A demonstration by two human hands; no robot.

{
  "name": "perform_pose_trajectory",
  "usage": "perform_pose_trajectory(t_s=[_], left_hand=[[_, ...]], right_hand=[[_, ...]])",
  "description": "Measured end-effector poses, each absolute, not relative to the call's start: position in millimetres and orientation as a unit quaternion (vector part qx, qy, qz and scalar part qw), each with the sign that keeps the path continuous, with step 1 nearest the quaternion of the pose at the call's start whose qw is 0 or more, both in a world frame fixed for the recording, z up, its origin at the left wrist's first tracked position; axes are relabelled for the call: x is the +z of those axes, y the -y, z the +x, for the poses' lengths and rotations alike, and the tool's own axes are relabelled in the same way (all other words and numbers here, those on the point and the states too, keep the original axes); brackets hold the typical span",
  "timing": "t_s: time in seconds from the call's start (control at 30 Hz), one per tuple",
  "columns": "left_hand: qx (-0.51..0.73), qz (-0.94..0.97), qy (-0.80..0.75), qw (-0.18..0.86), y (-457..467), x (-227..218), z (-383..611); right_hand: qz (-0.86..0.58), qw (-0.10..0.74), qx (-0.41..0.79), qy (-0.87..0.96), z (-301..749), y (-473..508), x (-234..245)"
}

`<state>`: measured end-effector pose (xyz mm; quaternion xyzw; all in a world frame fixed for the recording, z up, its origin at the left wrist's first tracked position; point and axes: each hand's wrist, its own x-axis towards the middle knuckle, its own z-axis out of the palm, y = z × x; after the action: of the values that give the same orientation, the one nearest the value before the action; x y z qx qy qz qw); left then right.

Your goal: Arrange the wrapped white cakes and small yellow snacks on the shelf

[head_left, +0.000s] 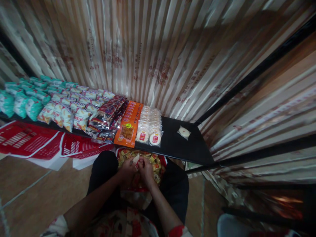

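Note:
Both my hands are together over a red basket (164,161) between my knees. My left hand (127,170) is closed on a small white packet (136,159) with a bit of red on it, and the fingers of my right hand (146,168) pinch its other side. My fingers cover much of the packet, so its exact kind is hard to make out. Beneath the hands, several gold-yellow wrapped snacks (156,167) fill the basket. Just beyond, on the black shelf (172,144), stand rows of round white wrapped crackers (148,128).
An orange snack bag (128,123) lies left of the crackers, then dark foil packets (107,113), white snack bags (66,115) and teal bags (32,107). One cracker packet (184,132) lies alone at right. Red baskets (84,144) stand below; a black pole (247,75) slants at right.

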<state>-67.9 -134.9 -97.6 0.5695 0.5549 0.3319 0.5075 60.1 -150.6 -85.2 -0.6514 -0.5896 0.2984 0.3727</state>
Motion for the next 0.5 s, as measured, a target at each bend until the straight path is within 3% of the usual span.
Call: perform_pose_trajectory(t_s=[0.23, 0.5], left_hand=[[0.300, 0.543, -0.536, 0.572, 129, -86, -77], [0.224, 0.644, -0.499, 0.535, 120, -66, -81]], right_hand=[[-0.638, 0.292, 0.182, 0.689, 66, 157, -76], [-0.536, 0.225, 0.151, 0.800, 74, 159, -59]])
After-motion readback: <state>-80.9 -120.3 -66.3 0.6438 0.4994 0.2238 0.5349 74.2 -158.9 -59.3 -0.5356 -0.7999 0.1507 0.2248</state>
